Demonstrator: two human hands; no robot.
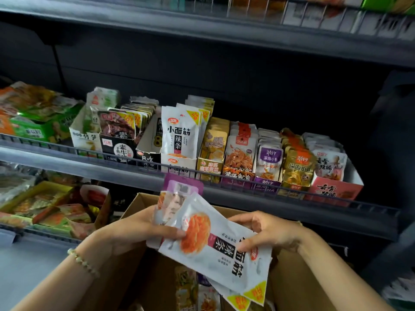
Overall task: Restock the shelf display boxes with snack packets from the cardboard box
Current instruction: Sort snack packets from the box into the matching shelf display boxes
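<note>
While I am sorting a small bundle of packets above the cardboard box (298, 277), my left hand (134, 230) is gripping the bundle from below, with its thumb pressing on the orange picture of the white packet (220, 250). My right hand (267, 232) is pinching the same packet by its far edge, fingers curled over the print. A purple-topped packet (183, 187) is sticking out behind it, also in the left hand's grip.

To do this step well, I am judging that the white packet needs freeing from the others first: the right hand should be drawing it sideways while the left thumb is easing off, so nothing drops back into the box. Its yellow corner is pointing down toward me, so it is wanting a turn end for end before shelving. The matching display box (177, 163) is standing on the shelf (269, 194) above and slightly left of the hands, with identical packets upright inside it. The packet should be sliding in upright, print facing out, clearing the wire rail (224, 187) along the shelf front.

More loose packets (186, 286) are lying in the cardboard box beneath my hands.
</note>
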